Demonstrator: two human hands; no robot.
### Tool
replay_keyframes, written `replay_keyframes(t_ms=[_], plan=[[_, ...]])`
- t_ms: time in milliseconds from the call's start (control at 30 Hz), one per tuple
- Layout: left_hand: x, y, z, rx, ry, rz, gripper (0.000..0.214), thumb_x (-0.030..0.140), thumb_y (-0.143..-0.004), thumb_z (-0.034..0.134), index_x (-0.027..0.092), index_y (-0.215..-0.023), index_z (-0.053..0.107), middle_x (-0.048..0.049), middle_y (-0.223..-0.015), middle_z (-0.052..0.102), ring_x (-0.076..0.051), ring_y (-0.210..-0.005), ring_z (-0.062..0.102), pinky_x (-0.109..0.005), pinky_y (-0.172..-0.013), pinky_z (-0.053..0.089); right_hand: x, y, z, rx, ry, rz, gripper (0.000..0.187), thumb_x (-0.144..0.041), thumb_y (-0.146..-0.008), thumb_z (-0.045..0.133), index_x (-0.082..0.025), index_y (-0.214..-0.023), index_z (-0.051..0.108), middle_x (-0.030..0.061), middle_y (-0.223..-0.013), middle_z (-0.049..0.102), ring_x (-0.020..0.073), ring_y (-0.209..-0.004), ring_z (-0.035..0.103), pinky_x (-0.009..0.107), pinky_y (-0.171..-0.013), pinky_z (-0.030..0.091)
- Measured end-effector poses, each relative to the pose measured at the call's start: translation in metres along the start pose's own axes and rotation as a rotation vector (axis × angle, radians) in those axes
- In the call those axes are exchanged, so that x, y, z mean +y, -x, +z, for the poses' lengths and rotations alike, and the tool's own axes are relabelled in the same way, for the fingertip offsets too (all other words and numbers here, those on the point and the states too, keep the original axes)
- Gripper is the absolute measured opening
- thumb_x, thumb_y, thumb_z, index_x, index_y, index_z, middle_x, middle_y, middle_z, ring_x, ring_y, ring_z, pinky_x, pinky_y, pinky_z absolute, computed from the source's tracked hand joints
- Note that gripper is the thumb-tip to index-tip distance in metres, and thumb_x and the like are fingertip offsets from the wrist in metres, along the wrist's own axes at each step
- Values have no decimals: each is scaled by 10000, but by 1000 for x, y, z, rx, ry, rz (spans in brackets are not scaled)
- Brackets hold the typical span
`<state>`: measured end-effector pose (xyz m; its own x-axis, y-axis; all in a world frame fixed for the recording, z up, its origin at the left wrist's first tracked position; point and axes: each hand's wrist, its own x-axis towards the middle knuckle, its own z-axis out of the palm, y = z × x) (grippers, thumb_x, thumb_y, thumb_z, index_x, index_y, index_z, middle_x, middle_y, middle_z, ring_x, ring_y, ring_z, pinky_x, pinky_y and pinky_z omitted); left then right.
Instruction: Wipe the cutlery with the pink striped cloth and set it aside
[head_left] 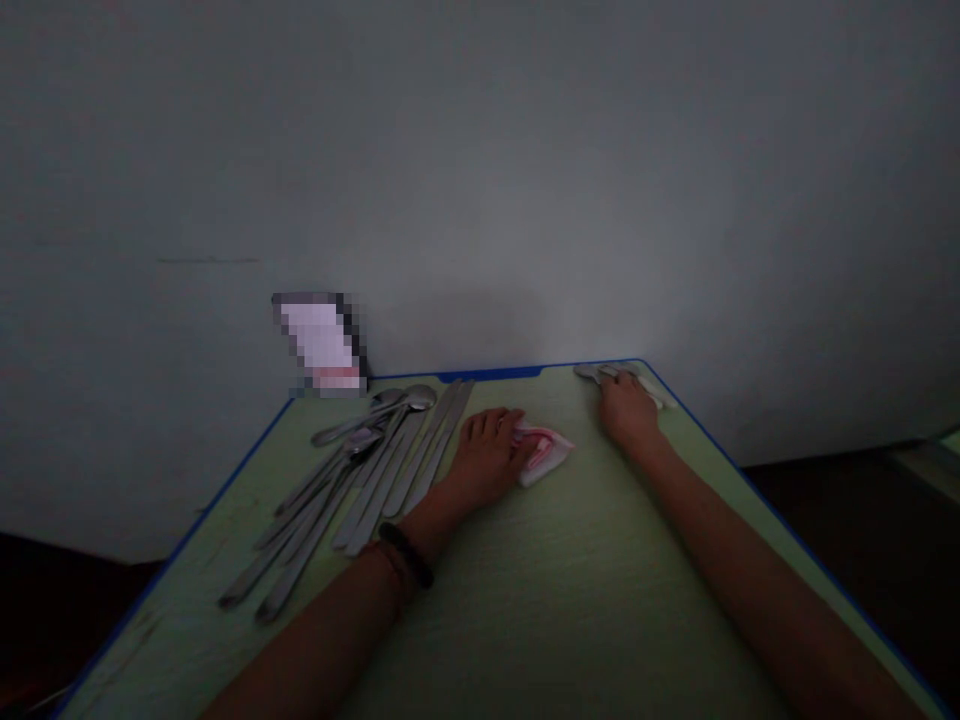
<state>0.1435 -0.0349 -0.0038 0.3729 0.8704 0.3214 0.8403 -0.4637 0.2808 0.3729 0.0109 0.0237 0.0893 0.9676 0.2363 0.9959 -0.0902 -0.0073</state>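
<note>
My left hand [487,455] lies palm down on the light green table [570,580], its fingertips resting on a folded white and pink cloth [546,452]. A dark band circles that wrist. Just left of it lies a spread pile of steel spoons and knives [352,480]. My right hand [628,408] reaches to the table's far right corner and rests flat over a spoon [592,372] that lies on a pale cloth [658,398]; its fingers look stretched out over them.
The table has a blue rim [487,374] and stands against a plain grey wall. A small blurred box [322,345] stands at the far left corner. Dark floor lies on both sides.
</note>
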Motion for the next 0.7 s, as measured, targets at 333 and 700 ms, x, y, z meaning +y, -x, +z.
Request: replay_keyframes(t_ms=[333,700], plan=[[-16,-8,-3,-9,173,-92,536,460,-929,303,88,-1308,376,-169,-1294,498,-254,-1199,465,-387,-1012,342,-40,19,0,-70,-498,-337,314,-297,-916,343,-150,-1149,493,105,-994,615,174,-850,578,276,-768,398],[-48,-14,-63,-71,-262,-253,368,367,-871,421,148,-1148,525,-157,-1200,515,-303,-1129,476,-476,-943,373,-66,41,-12,-222,-278,-425,278,-418,-835,445,-194,-979,526,71,-875,664,190,-751,604,257,-600,322]])
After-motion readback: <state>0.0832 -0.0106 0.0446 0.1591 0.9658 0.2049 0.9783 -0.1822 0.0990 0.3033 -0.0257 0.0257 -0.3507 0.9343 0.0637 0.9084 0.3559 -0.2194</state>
